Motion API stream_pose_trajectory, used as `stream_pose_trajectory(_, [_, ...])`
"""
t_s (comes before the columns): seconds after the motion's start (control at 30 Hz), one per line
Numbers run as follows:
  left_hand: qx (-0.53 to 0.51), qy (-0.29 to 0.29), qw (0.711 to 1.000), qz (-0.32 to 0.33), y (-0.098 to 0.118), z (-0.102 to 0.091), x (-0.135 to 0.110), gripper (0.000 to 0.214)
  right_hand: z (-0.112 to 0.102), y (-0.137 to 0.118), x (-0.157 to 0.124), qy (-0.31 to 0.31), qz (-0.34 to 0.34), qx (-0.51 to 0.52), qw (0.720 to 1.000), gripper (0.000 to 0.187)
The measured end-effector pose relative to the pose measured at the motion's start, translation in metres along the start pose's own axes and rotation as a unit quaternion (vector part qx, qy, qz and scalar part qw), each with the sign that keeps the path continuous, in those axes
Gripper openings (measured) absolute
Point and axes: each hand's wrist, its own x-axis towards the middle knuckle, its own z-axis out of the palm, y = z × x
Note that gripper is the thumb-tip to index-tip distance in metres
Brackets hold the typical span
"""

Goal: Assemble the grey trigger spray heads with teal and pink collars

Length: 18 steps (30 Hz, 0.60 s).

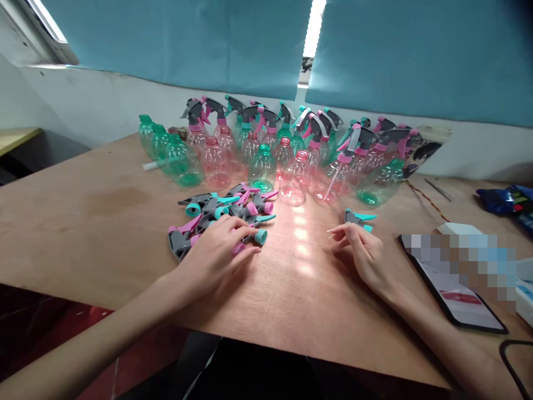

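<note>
My left hand (220,244) is over a pile of loose trigger spray heads (204,222) in grey with pink or teal collars and levers. Its fingers are apart and rest on or just above the heads; I cannot tell which it touches. To the right, my right hand (362,250) is loosely bent near the tabletop, with nothing visible in its fingers. Just behind its fingers lies a single grey and teal spray head (356,218). Open-necked clear bottles stand beyond, among them a green bottle (262,169) and a pink bottle (215,164).
Bottles with spray heads fitted (316,139) crowd the back by the wall. A white tube (153,165) lies at the left by the green bottles. At right are a phone (470,303), partly blurred, a blue packet (503,201) and a black cable (510,361).
</note>
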Motion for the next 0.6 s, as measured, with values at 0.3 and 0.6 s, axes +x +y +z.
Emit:
stream_pose_trajectory(0.3, [0.042,-0.085,0.994,-0.046,-0.004,-0.007,-0.006,0.039,-0.001,0.001,-0.001,-0.005,0.026,0.009,1.000,0.042])
stream_pose_trajectory(0.6, [-0.024,-0.089,0.995,-0.035,-0.027,0.005,-0.051,0.027,0.003,-0.001,-0.004,-0.021,0.019,0.025,0.999,0.040])
